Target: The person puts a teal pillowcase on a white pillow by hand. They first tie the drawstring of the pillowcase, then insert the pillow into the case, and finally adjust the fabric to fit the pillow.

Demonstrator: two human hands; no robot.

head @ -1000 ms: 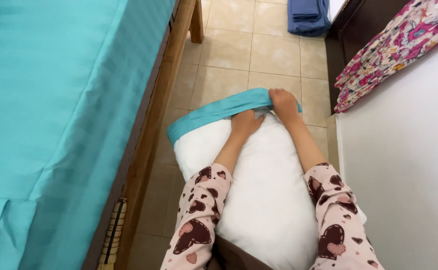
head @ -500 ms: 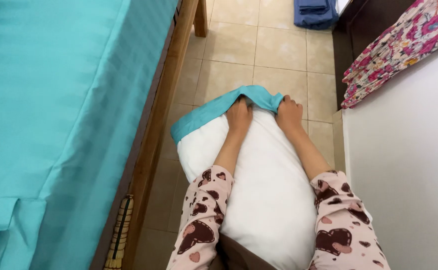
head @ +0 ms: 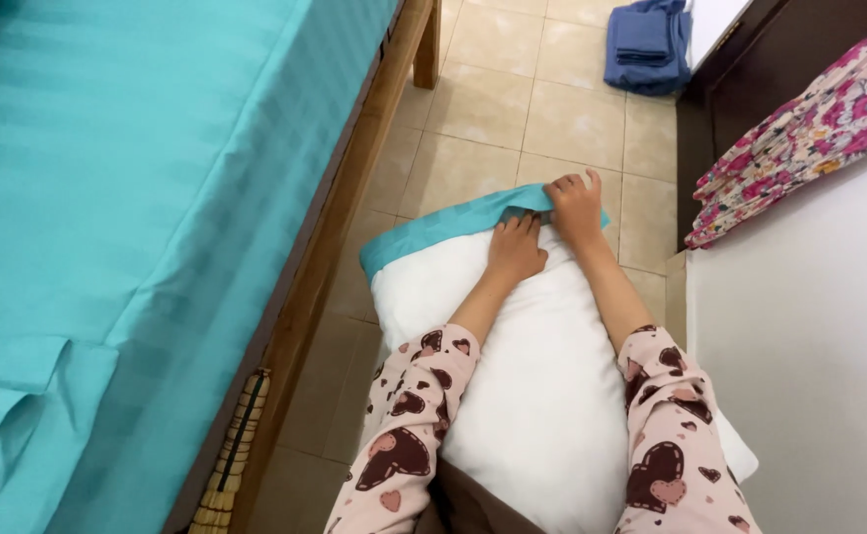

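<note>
A plump white fabric pillow (head: 542, 396) stood lengthwise between the person's arms, its far end pointing toward the tiled floor. A teal cotton pillowcase (head: 443, 225) was bunched over only that far end, forming a narrow rumpled band across the pillow's width, higher on the right side than the left. Most of the pillow remained bare.
</note>
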